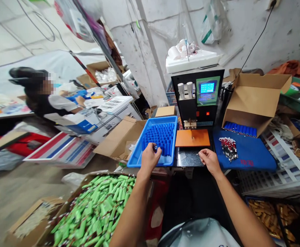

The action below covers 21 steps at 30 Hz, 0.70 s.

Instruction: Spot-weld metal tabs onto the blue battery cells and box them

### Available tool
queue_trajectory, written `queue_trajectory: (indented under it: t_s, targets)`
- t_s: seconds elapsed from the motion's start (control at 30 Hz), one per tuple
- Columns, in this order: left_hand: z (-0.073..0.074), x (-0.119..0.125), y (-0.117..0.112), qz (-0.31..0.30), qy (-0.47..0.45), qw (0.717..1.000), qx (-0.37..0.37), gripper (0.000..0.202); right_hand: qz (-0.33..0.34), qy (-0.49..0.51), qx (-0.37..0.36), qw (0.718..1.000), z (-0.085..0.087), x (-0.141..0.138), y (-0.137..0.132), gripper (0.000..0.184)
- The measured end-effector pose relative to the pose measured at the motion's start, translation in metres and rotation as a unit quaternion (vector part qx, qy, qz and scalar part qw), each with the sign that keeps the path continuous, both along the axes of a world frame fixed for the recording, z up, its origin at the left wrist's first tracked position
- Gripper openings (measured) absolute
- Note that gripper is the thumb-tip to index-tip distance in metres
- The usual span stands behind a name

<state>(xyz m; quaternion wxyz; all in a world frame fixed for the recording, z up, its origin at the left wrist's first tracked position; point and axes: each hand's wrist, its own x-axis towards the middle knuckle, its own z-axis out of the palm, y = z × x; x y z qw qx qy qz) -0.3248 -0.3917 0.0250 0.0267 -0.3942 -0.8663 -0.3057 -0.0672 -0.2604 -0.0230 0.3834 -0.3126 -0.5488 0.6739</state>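
Observation:
My left hand (150, 157) is over the near part of a blue plastic tray (132, 158), its fingers closed round a blue cylindrical battery cell (155, 148) whose pale end shows. Rows of upright blue cells (159, 133) fill much of the tray. My right hand (210, 161) is pinched shut above the dark worktop; a tiny pale piece shows at its fingertips, too small to name. Just beyond it lies an orange plate (192, 138) under a black spot welder (181, 113) with a lit screen (207, 87).
Red, white and black wire leads (228, 148) lie on a blue mat (258, 158). A cardboard box (255, 99) behind holds more blue cells. Green-wrapped packs (95, 209) fill a carton at lower left. A co-worker (40, 92) sits at a table on the left.

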Motion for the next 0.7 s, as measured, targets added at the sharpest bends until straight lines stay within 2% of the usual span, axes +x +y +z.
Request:
queue_trajectory:
  t_s: [0.07,0.13,0.23,0.33,0.43,0.53,0.7]
  targets:
    - [0.004,0.007,0.012,-0.034,-0.031,0.996,0.083,0.021,-0.003,0.004,-0.006,1.0,-0.001,0.0,0.0,0.039]
    - [0.006,0.016,0.03,-0.086,-0.103,0.979,0.151,0.025,-0.008,0.006,-0.012,1.0,0.0,0.0,0.001,0.039]
    - [0.003,0.034,0.064,-0.182,-0.237,0.929,0.219,0.029,-0.021,0.005,-0.022,1.0,0.003,0.0,0.001,0.04]
    - [-0.005,0.054,0.099,-0.238,-0.312,0.889,0.237,0.026,-0.036,0.004,-0.026,0.999,0.007,0.002,0.003,0.041]
    - [-0.013,0.069,0.123,-0.245,-0.329,0.879,0.243,0.022,-0.052,0.007,-0.025,0.998,0.009,0.004,0.005,0.041]
    - [-0.016,0.076,0.134,-0.252,-0.316,0.881,0.245,0.02,-0.074,0.014,-0.022,0.997,0.01,0.003,0.01,0.04]
    - [-0.019,0.075,0.138,-0.285,-0.319,0.878,0.216,0.021,-0.106,0.034,-0.02,0.994,0.015,-0.007,0.028,0.036]
